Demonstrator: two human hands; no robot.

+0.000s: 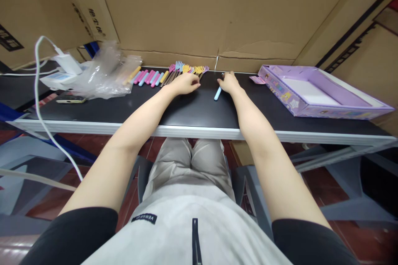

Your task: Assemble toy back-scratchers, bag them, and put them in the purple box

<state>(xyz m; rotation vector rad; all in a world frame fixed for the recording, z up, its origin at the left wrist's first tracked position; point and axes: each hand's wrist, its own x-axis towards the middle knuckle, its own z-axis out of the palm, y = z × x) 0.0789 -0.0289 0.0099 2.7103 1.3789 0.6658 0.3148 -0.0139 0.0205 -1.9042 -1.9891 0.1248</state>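
My right hand (229, 82) is closed on a light blue handle (218, 93) that slants toward me on the black table. Its far end is partly hidden by my fingers. To its left my left hand (188, 83) hovers low over the table, fingers curled in, with nothing showing in them. Just beyond it lie several claw-shaped back scratcher heads (185, 68) in pink, blue, yellow and purple, on brown rods (170, 78). Further left is a row of pink, blue and yellow handles (151, 77), lying side by side.
Crumpled clear plastic bags (107, 74) lie at the left, near a phone-like device (71, 99) and a white charger (69, 64) with its cable. A purple printed box tray (298, 107) stands at the right. Cardboard (199, 12) walls the table's back edge.
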